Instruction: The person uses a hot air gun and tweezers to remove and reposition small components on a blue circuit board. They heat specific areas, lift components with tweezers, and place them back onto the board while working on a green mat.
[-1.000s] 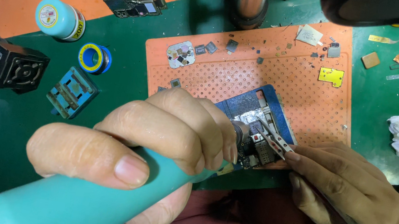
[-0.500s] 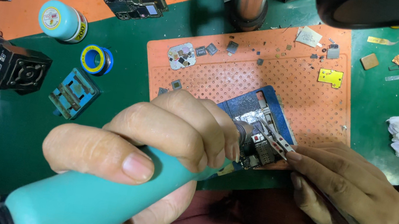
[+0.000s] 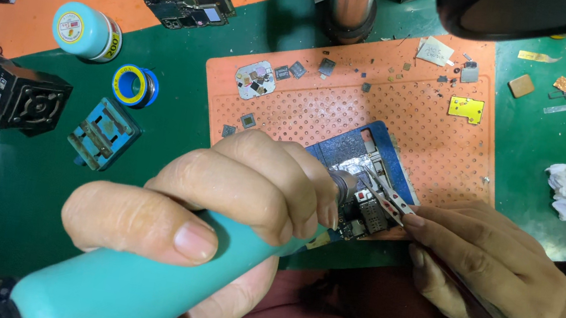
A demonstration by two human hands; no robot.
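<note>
Two tools meet on one small board (image 3: 358,212), low centre of the frame on the blue holder (image 3: 353,147). Your left hand (image 3: 214,209) is wrapped tight around the teal handle (image 3: 125,293), its nozzle over the board; your right hand (image 3: 485,267) pinches tweezers (image 3: 387,194) there. The tips seem to touch a part, though that is hard to see. Lingering could overheat neighbouring parts; a slip could flick loose chips across the orange mat (image 3: 410,119).

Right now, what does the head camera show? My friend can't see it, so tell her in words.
A left hand grips a thick turquoise plastic tool handle while a right hand pinches thin metal tweezers, both meeting over a small circuit board. It lies on an orange perforated mat on a green table.
</note>
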